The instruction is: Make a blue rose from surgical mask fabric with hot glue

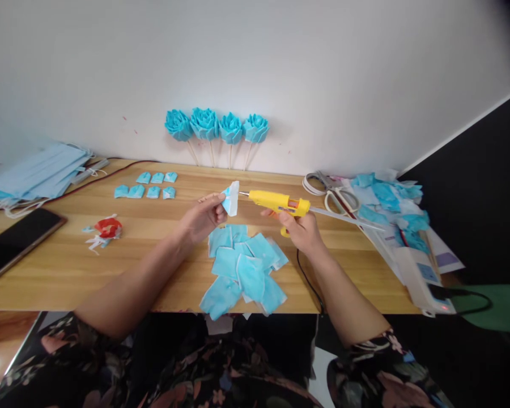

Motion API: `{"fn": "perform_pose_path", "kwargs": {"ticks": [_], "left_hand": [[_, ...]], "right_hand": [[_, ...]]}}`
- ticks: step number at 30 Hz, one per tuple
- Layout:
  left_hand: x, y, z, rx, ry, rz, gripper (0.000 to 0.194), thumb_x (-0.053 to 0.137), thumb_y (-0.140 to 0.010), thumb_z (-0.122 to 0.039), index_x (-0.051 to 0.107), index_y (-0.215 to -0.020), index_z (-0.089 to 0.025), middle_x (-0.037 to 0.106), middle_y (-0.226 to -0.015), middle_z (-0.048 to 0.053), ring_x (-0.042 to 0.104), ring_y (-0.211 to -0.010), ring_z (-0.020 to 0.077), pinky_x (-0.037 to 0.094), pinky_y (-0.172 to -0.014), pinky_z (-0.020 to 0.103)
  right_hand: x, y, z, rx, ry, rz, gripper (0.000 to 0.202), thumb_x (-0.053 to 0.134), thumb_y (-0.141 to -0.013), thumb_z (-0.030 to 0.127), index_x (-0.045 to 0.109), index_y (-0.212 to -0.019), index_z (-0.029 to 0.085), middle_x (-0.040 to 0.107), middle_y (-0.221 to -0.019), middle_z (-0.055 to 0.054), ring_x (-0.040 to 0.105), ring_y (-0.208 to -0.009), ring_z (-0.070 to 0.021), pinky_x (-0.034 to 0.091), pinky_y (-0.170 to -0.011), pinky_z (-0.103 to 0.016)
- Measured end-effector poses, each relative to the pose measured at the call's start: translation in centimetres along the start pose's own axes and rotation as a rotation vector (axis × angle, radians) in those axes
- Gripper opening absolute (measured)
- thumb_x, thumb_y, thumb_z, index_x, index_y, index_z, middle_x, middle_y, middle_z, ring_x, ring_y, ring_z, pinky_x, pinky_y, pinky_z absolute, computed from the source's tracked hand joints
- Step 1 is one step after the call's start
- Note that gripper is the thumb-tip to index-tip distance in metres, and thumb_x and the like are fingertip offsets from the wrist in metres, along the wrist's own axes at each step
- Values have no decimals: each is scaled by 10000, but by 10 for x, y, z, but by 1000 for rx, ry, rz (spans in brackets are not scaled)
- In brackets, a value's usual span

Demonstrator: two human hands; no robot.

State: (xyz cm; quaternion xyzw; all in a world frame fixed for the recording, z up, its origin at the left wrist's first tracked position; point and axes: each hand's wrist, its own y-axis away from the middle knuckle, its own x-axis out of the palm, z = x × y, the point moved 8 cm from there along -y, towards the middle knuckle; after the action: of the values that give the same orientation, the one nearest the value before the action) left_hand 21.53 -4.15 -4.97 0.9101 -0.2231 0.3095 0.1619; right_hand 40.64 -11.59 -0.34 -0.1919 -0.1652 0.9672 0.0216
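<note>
Between thumb and fingers, my left hand (204, 215) pinches a small folded blue-and-white fabric piece (231, 199). My right hand (300, 228) is wrapped round the handle of a yellow glue gun (276, 201), whose metal nozzle points left, very close to the white edge of the piece. A long clear glue stick (344, 216) sticks out of the gun's back. Below both hands lies a loose pile of blue fabric squares (250, 272). Several folded blue petals (153, 192) sit in two rows at the left.
Several blue fabric flowers on sticks (230, 129) lean against the wall. Blue masks (42, 170), a phone (17, 243) and a red scrap bundle (108, 228) are left. Right are tape (314, 184), scissors (342, 201), scraps (385, 192) and a power strip (423, 277). A black cable hangs over the front edge.
</note>
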Motion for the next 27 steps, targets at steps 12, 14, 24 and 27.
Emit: {"fn": "perform_pose_path", "kwargs": {"ticks": [12,14,24,27], "left_hand": [[3,-1,-3,44,8,50,345,807,-763,-275,515,-625,-154,456,-525,-50,442,-478,62,348,-469,191],[4,0,-3,42,3,49,347,809,-760,-279,518,-619,-152,458,-521,-47,437,-476,63,343,-465,190],[6,0,-3,38,-9,26,372,784,-797,-256,499,-583,-152,456,-511,-37,434,-469,66,335,-461,188],[6,1,-2,31,-15,25,377,774,-812,-257,495,-583,-152,459,-513,-36,435,-471,66,336,-464,188]], "right_hand": [[4,-7,-17,99,-208,-8,537,513,-893,685,718,-843,191,753,-911,-82,712,-885,-220,573,-797,-322],[5,-7,-16,105,-221,-7,527,538,-877,686,713,-862,189,753,-905,-81,710,-876,-218,573,-784,-322],[3,-4,-14,57,-89,-14,530,464,-937,645,701,-761,204,722,-823,-59,680,-822,-198,542,-813,-317],[4,-4,-11,53,-60,-19,537,464,-934,647,686,-719,208,709,-798,-56,673,-827,-205,540,-814,-325]]}}
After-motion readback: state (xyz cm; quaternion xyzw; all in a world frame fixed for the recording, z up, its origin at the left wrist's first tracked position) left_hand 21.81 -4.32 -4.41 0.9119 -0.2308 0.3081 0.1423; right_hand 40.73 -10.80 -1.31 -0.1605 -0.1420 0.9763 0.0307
